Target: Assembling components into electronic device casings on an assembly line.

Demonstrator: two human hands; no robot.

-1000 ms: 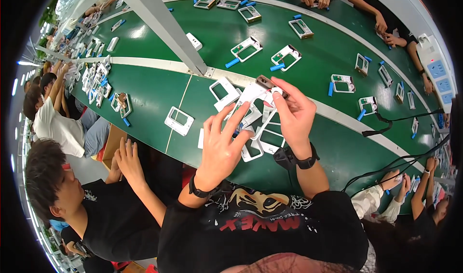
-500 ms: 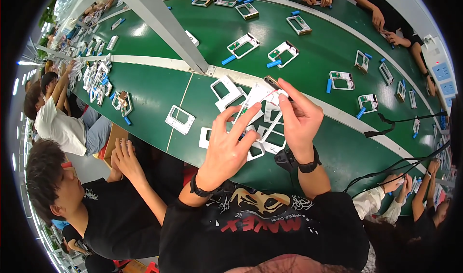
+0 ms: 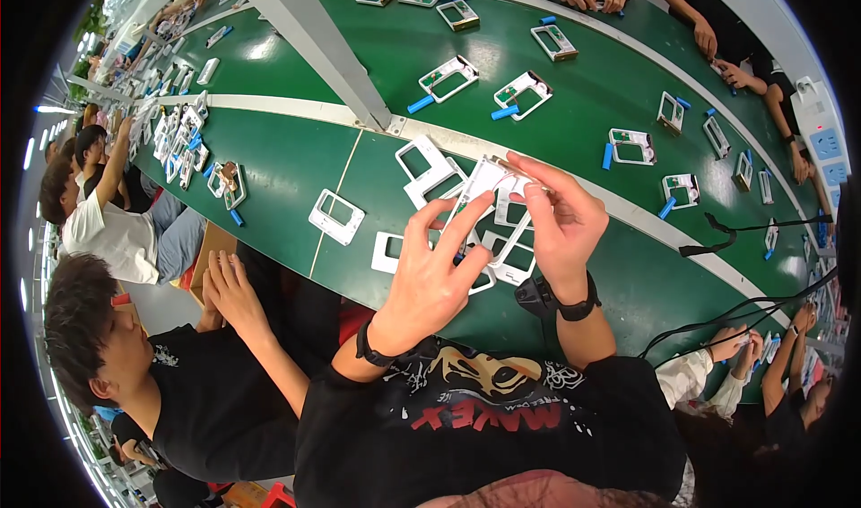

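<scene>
Above the near strip of the green table, I hold a white plastic housing [image 3: 481,182] with a rectangular window, a circuit board and thin wires inside. My left hand [image 3: 437,266] is closed around its left side, fingers bent over the inner face. At the far right end, my right hand [image 3: 567,225] pinches it between thumb and fingers, which hide part of that end. Beneath and just behind it lie several empty white frames [image 3: 387,250], some overlapping. A separate white frame [image 3: 345,233] rests flat to the left of my left hand.
A grey metal post [image 3: 318,46] rises from the pale divider strip [image 3: 269,112]. Beyond it lie several housings with blue cylinders [image 3: 506,112]. A heap of housings [image 3: 179,145] sits far left. A co-worker [image 3: 206,382] sits close on my left. Black cables [image 3: 717,324] hang at right.
The held housing has been tilted, so its dark end piece shows less. My right fingers have shifted slightly along its end. The left hand stays on its left side.
</scene>
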